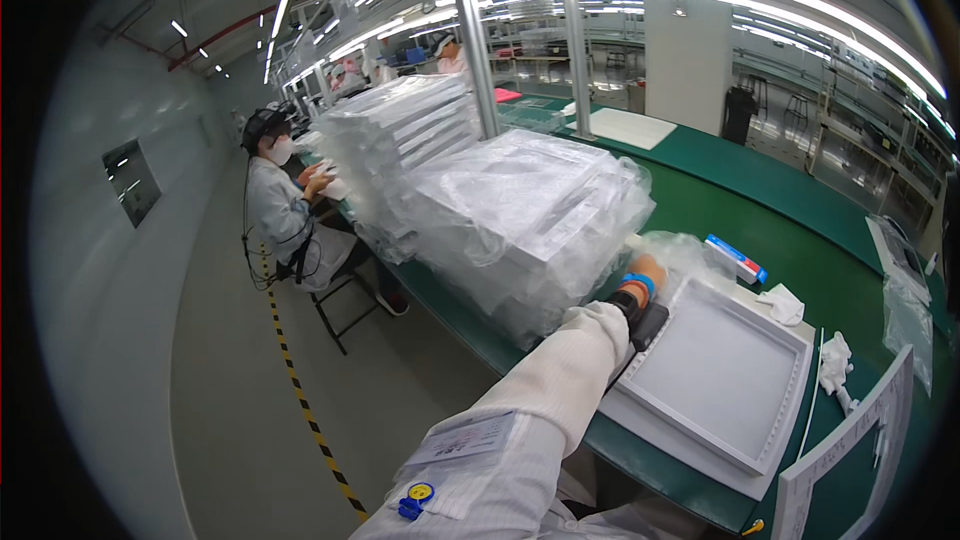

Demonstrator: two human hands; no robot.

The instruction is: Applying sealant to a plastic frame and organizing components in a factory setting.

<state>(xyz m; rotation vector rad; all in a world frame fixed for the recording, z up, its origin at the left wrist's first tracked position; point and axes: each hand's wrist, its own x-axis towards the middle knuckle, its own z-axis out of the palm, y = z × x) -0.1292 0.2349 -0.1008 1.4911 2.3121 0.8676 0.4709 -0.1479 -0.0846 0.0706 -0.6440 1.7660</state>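
Observation:
My left arm, in a white sleeve, reaches forward across the bench, with a blue band and a dark strap at the wrist. My left hand (648,269) is at the right side of the plastic-wrapped stack (520,190), beside crumpled clear plastic film (688,252). Its fingers are mostly hidden, so whether they grip anything does not show. Just right of my wrist lies a white rectangular panel with a raised rim (725,375), on a white board or stack. A white open frame (850,455) stands tilted at the lower right. My right hand is out of view.
Taller wrapped stacks (400,130) rise behind on the green bench (710,185). A blue-and-white box (737,258), white crumpled cloths (835,362) and a thin white strip (811,395) lie around the panel. Metal posts (472,40) stand beyond. A seated co-worker (285,200) works at left.

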